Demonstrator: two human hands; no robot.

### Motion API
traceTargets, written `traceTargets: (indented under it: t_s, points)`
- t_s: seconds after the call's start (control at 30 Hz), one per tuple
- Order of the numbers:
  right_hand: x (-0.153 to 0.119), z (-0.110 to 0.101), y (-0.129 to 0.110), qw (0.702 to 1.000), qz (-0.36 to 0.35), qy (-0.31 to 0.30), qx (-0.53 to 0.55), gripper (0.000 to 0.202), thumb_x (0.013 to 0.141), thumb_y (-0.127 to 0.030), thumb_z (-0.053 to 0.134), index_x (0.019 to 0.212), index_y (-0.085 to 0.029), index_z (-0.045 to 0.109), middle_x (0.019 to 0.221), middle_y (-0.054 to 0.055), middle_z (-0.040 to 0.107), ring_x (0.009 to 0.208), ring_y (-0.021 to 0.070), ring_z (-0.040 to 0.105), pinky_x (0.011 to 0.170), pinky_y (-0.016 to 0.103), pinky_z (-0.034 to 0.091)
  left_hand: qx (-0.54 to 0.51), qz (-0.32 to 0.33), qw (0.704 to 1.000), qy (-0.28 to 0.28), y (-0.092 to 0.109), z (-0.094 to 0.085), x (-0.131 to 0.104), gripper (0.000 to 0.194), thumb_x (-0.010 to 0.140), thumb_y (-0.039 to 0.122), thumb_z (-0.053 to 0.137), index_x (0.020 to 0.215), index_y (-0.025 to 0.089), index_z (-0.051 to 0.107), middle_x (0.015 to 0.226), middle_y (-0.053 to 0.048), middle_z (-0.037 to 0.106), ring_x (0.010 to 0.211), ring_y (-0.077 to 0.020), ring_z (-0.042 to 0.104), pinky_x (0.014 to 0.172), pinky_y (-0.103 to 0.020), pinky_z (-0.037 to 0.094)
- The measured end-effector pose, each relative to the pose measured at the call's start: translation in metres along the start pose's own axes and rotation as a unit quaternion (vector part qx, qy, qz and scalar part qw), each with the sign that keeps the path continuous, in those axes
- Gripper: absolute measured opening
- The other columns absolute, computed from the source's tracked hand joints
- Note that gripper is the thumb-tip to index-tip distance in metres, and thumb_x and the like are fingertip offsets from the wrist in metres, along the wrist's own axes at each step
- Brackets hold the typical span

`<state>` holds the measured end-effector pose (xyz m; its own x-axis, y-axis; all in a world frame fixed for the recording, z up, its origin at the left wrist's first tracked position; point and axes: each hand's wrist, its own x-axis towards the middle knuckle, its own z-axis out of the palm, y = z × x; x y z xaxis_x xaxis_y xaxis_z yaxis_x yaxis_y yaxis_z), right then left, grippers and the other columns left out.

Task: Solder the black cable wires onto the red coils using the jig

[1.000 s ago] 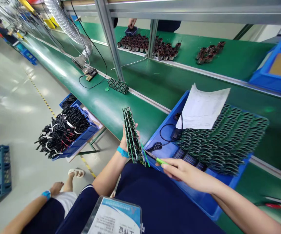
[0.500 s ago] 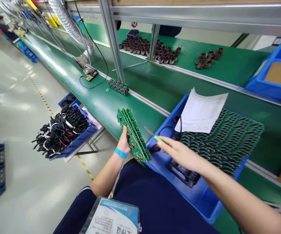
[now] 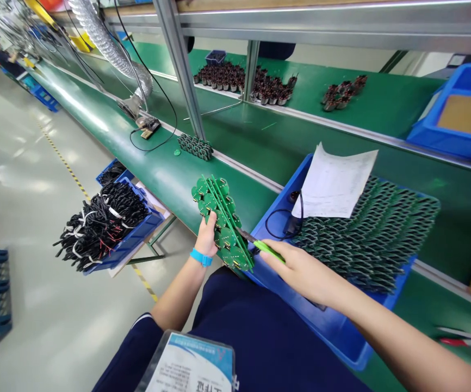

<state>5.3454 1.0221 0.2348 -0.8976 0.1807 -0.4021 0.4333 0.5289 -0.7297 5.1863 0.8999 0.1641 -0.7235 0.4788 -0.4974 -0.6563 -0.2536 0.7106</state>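
Note:
My left hand [image 3: 206, 235] grips a panel of green circuit boards [image 3: 223, 223], made of joined round pieces with small parts on them. The panel is held tilted above the bench edge, its long side facing right. My right hand [image 3: 301, 267] is closed round green-handled pliers [image 3: 268, 250]. Their slim dark metal tip meets the right side of the panel near its middle; the exact contact is too small to make out. Below and right of my hands is a blue bin [image 3: 352, 348] holding many stacked green boards [image 3: 370, 234] and a sheet of paper [image 3: 333, 182].
A short row of boards [image 3: 195, 147] stands on the green bench [image 3: 157, 163]. Bundled black cables [image 3: 105, 223] fill a blue crate at left. A metal post [image 3: 180, 71] rises ahead. Red-handled pliers [image 3: 459, 338] lie at lower right. Another person [image 3: 2, 57] sits far left.
My right hand has brought the pliers left, from beside the panel to its edge. My left hand has turned the panel so that more of its face shows.

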Motion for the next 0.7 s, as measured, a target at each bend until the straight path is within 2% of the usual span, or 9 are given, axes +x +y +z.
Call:
traceTargets:
  t_s: [0.17,0.33,0.4,0.47,0.57,0.63,0.7]
  points:
    - [0.0,0.0,-0.002,1.0,0.009,-0.005,-0.012,0.048,0.09,-0.047,0.029,0.12,-0.019,0.052,0.114,0.01,0.06,0.102,0.0224,0.058,0.094,0.039,0.042,0.02,0.04,0.999,0.015,0.002,-0.004,-0.002,0.057,0.062,0.046,0.075,0.11,0.02,0.058,0.106,-0.006,0.066,0.103,-0.0246,0.06,0.094,-0.039,0.045]
    - [0.001,0.002,0.0,1.0,0.013,-0.01,0.022,0.046,0.088,-0.048,0.032,0.115,-0.019,0.056,0.108,0.009,0.062,0.097,0.0221,0.058,0.09,0.035,0.043,0.02,0.028,0.999,0.013,0.003,-0.007,-0.003,0.057,0.062,0.042,0.077,0.11,0.022,0.056,0.103,-0.002,0.067,0.103,-0.0224,0.06,0.095,-0.036,0.044]
    - [0.002,0.004,0.004,0.997,0.017,-0.026,0.073,0.048,0.087,-0.051,0.035,0.114,-0.018,0.056,0.104,0.009,0.062,0.095,0.0206,0.058,0.086,0.032,0.044,0.011,-0.004,1.0,-0.004,0.002,-0.008,-0.003,0.057,0.06,0.047,0.076,0.108,0.021,0.057,0.097,-0.002,0.068,0.098,-0.0219,0.062,0.092,-0.035,0.046]
    - [0.003,0.007,0.009,0.987,0.018,-0.071,0.144,0.052,0.085,-0.056,0.036,0.11,-0.016,0.057,0.087,0.006,0.061,0.078,0.016,0.057,0.072,0.028,0.046,0.001,-0.063,0.998,-0.032,-0.002,-0.009,-0.002,0.059,0.061,0.058,0.07,0.102,0.017,0.061,0.086,-0.005,0.07,0.088,-0.0229,0.065,0.085,-0.035,0.05]
    - [0.006,0.013,0.018,0.953,0.018,-0.151,0.261,0.055,0.084,-0.061,0.037,0.1,-0.012,0.056,0.063,-0.001,0.045,0.051,0.0069,0.038,0.048,0.021,0.032,-0.02,-0.15,0.986,-0.068,-0.009,-0.009,0.0,0.069,0.067,0.075,0.046,0.089,0.012,0.064,0.065,-0.007,0.066,0.067,-0.0206,0.065,0.07,-0.033,0.053]
    - [0.007,0.018,0.025,0.933,0.022,-0.172,0.314,0.053,0.084,-0.061,0.038,0.096,-0.012,0.054,0.063,-0.003,0.04,0.05,0.0049,0.032,0.045,0.02,0.024,-0.039,-0.184,0.979,-0.079,-0.015,-0.009,0.001,0.076,0.071,0.079,0.029,0.082,0.013,0.064,0.057,-0.006,0.062,0.054,-0.017,0.062,0.06,-0.03,0.052]
    - [0.009,0.023,0.031,0.919,0.029,-0.182,0.348,0.051,0.084,-0.059,0.04,0.097,-0.012,0.053,0.065,-0.002,0.04,0.051,0.0047,0.032,0.046,0.02,0.023,-0.056,-0.206,0.973,-0.083,-0.02,-0.009,0.003,0.078,0.073,0.079,0.02,0.078,0.014,0.064,0.054,-0.004,0.06,0.046,-0.0144,0.057,0.052,-0.028,0.05]
